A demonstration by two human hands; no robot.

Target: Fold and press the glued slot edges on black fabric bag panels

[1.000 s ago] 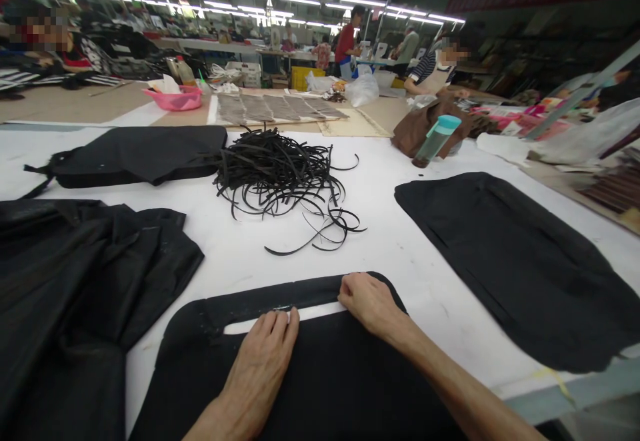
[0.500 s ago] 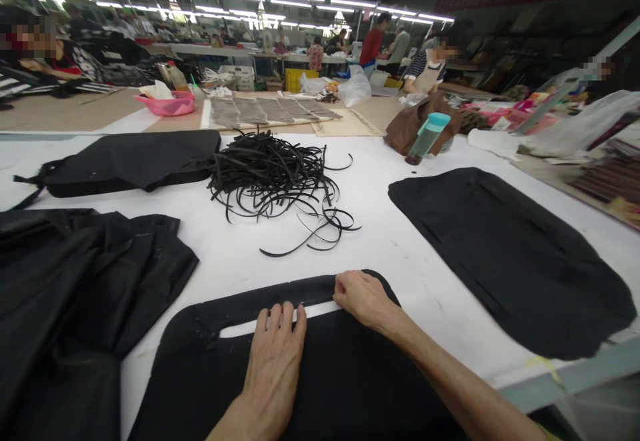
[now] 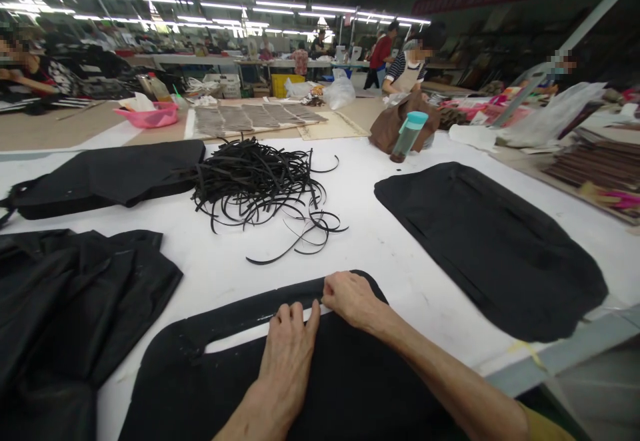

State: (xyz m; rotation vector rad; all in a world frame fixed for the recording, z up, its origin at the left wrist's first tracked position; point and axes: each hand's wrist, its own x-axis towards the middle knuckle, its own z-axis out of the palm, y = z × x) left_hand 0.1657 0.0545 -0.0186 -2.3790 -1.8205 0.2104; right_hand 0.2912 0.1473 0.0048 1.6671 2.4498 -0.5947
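Observation:
A black fabric panel (image 3: 370, 374) with rounded corners lies in front of me on a white-covered table. Near its far edge runs a long narrow slot (image 3: 235, 340), through which white shows. My left hand (image 3: 287, 358) rests on the panel, fingers stretched out and their tips at the slot. At the slot's right end, my right hand (image 3: 350, 299) is closed with its fingers curled in a pinch on the panel's edge strip; the fingertips are partly hidden. A narrow gap separates the two hands.
Beyond the panel lies a heap of black strips (image 3: 255, 174). Black fabric (image 3: 65, 308) is bunched at left, a stack of black pieces (image 3: 110, 174) behind it. Another black panel (image 3: 490, 248) lies right. A teal-lidded bottle (image 3: 407, 136) stands by a brown bag (image 3: 383, 128). People work farther back.
My left hand has slid right along the slot, closer to my right hand. The right hand keeps its place at the slot's right end. The whole view has shifted slightly.

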